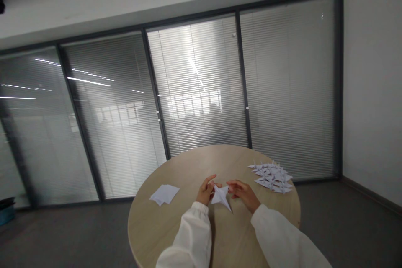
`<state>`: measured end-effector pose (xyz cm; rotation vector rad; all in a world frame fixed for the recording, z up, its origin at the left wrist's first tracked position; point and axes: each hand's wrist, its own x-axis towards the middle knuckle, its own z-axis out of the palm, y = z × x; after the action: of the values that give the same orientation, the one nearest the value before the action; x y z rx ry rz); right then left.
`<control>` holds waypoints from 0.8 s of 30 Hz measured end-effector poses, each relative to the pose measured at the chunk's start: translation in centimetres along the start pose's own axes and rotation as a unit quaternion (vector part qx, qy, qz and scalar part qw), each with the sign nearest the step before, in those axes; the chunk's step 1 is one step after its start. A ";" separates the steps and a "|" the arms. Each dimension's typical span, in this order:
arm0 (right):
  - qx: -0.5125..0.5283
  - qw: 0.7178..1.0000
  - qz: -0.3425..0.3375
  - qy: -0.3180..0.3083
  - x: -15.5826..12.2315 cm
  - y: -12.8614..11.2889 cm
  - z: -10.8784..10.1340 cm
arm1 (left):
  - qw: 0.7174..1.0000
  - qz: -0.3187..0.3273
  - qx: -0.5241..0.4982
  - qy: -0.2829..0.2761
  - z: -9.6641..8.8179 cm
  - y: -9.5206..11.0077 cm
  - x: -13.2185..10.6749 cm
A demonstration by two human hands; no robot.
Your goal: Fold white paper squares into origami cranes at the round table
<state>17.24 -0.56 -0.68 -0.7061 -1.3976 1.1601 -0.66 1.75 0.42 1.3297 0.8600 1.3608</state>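
Note:
A folded white paper piece [220,197], pointed like an origami crane in progress, lies near the middle of a round wooden table [176,234]. My left hand [205,191] pinches its upper left tip with curled fingers. My right hand [243,193] holds its right side, fingers closed on the paper. Both arms wear white sleeves.
A small stack of flat white paper sheets [164,194] lies on the table to the left. A pile of several finished white paper cranes [272,177] sits at the table's right rim. Behind stand glass partitions with closed blinds [201,92] and grey floor around.

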 end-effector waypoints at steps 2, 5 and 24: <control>0.000 1.000 0.001 -0.016 -0.1 0.0 0.1 | 1.000 0.002 0.004 -0.003 0.0 0.0 0.0; 0.005 1.000 -0.001 -0.030 -0.2 0.1 0.2 | 1.000 0.004 0.008 -0.014 -0.2 -0.1 0.1; -0.043 0.998 -0.038 -0.002 -0.1 -0.7 0.2 | 0.999 -0.043 0.016 -0.026 -0.2 -0.2 -0.2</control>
<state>17.25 -0.98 -0.02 -0.7053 -1.4720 1.0469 -0.81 1.68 0.17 1.3317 0.8967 1.2463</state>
